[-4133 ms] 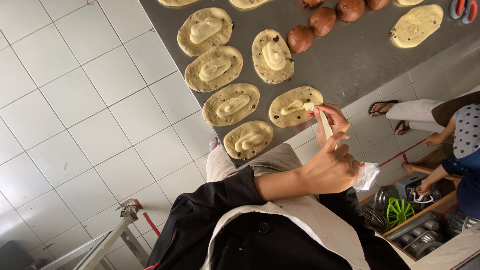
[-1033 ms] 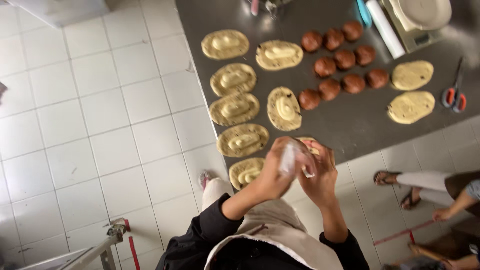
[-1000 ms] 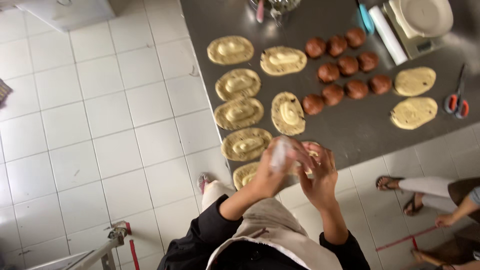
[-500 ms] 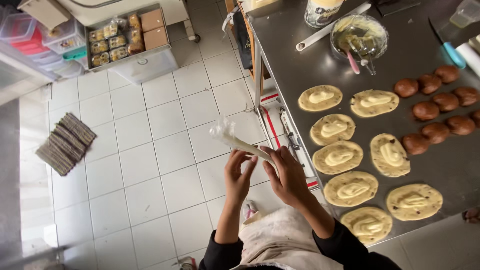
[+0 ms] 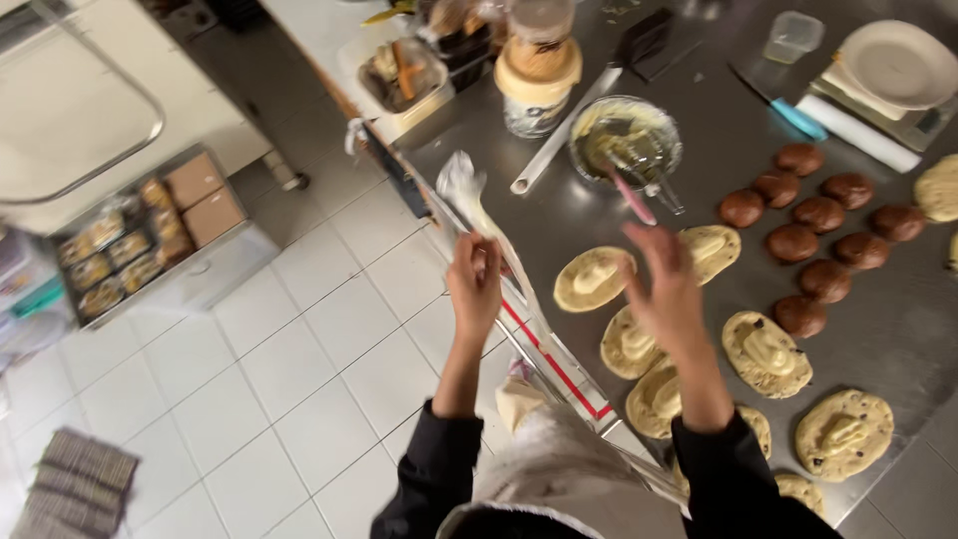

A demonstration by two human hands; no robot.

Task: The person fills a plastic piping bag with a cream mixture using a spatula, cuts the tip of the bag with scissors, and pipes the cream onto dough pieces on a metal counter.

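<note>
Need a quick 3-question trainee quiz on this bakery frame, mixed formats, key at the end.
1. True or false: the left hand grips the piping bag.
2. What does the right hand hold? A) a knife B) nothing C) a bowl
3. Fill in: the pink spatula stands in the glass ____.

Key: 1 true; 2 B; 3 bowl.

Right hand (image 5: 667,289) motion-blurred, grip unclear; edge cookie (image 5: 938,188) cut off; crate contents (image 5: 120,255) indistinct.
</note>
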